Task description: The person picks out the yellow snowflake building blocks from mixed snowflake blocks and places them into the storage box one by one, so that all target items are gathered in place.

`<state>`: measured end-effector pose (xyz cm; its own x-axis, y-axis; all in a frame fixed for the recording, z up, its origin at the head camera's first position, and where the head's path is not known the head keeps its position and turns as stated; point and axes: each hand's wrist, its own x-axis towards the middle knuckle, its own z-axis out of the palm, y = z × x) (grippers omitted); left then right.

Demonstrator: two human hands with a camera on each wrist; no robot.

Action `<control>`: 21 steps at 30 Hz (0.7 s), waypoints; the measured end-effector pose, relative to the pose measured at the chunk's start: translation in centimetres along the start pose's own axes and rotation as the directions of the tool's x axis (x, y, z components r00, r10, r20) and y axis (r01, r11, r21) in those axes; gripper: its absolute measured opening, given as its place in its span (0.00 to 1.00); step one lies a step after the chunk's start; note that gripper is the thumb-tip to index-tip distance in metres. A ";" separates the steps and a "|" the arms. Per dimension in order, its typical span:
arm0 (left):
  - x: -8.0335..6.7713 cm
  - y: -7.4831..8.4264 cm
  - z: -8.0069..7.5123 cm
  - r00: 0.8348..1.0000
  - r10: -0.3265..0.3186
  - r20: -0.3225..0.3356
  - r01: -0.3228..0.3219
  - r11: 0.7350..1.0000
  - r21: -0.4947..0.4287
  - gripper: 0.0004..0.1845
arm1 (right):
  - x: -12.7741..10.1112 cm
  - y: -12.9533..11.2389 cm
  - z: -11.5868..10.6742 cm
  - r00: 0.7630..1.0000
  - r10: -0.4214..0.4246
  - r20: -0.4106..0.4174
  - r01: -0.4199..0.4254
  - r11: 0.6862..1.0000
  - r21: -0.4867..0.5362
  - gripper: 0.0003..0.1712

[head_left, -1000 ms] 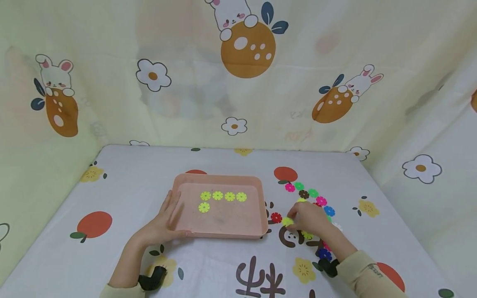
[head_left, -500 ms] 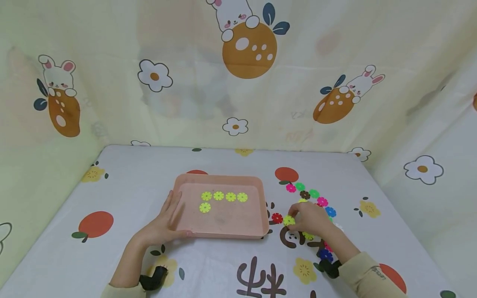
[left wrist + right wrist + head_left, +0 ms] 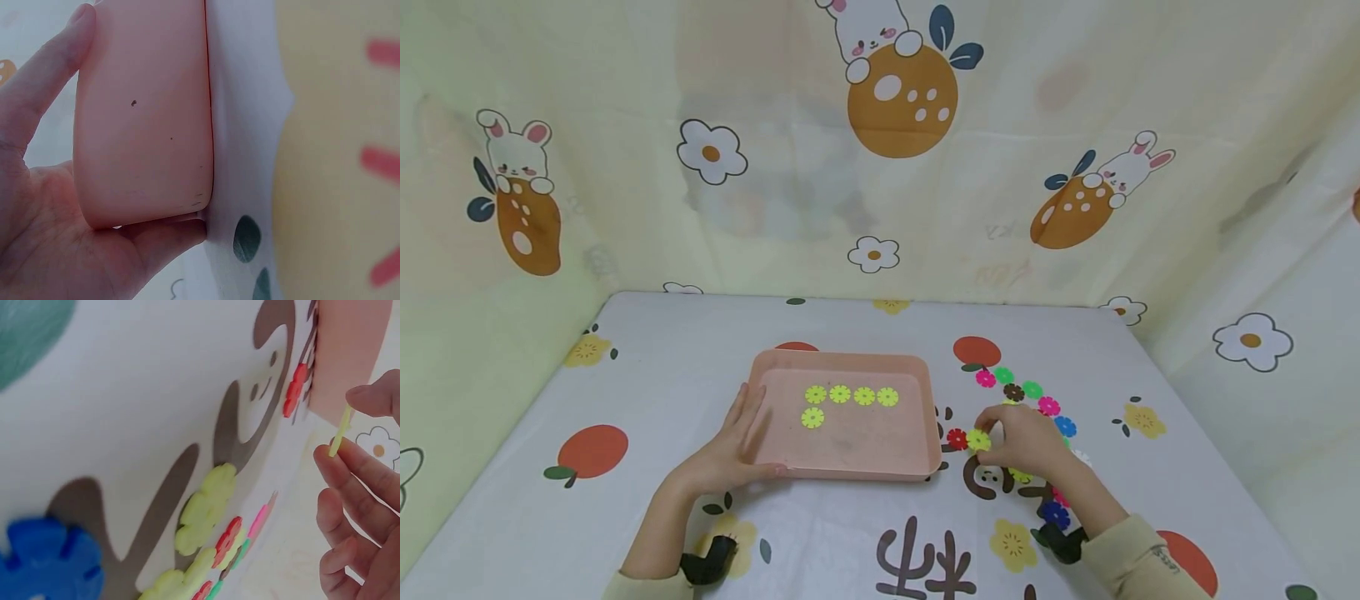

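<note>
A pink tray lies on the table in the head view, with several yellow flower-shaped plastic discs on it: one row and one disc below its left end. My left hand holds the tray's near-left corner, thumb along the near side and fingers at the left rim. In the left wrist view the hand wraps the tray's end wall. To the right of the tray, my right hand pinches a yellow flower-shaped disc between thumb and fingertips. The right wrist view shows that disc edge-on, raised off the table.
Loose flower-shaped discs lie right of the tray: a red one near the held disc, a pink one, a light blue one and a dark blue one, among others. Some are partly hidden by the right hand and forearm.
The right hand has shifted slightly, and the pinched yellow disc now shows more of its face and sits closer to the red disc. The left hand and tray stay put.
</note>
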<state>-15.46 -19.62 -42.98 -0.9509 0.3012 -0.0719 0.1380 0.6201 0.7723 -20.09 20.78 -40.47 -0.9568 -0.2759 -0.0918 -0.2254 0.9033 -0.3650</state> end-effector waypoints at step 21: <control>0.1 0.0 0.0 1.000 0.003 -0.002 -0.003 1.000 -0.001 0.61 | -0.1 -3.2 -0.5 0.991 -0.109 -0.073 0.111 0.994 0.023 0.20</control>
<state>-15.53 -19.58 -43.03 -0.9509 0.3019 -0.0685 0.1407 0.6187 0.7729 -19.41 18.10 -38.89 -0.9375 -0.3477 0.0164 -0.3257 0.8596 -0.3937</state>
